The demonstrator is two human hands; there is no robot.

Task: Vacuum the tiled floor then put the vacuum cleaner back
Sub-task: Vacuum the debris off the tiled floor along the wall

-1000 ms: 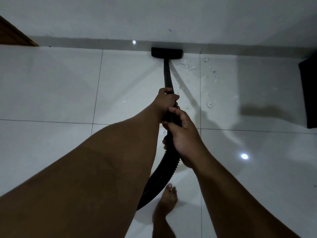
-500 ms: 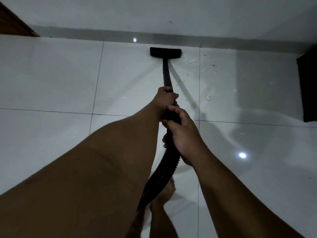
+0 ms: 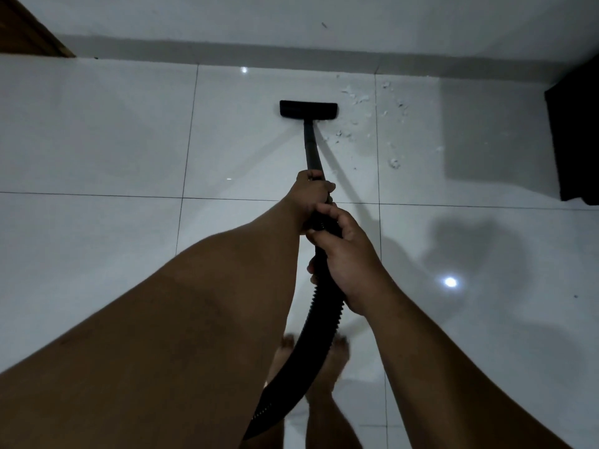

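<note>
Vacuum wand (image 3: 311, 147) runs near-to-far from both hands, its floor head (image 3: 308, 109) on the tiled floor (image 3: 97, 140); left hand (image 3: 310, 193) grips farther along, right hand (image 3: 346, 254) grips nearer; debris (image 3: 359, 102) lies just right of the head.

Glossy white tiles (image 3: 97, 131) meet a pale wall (image 3: 421, 21); a dark cabinet (image 3: 573, 140) stands right, brown wood (image 3: 22, 30) far left.

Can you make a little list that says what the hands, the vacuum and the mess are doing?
left hand: grips the black wand
right hand: grips where wand meets the ribbed hose
floor head: flat on the white tiles, short of the wall
crumbs: scattered right of the floor head, not yet picked up
</note>
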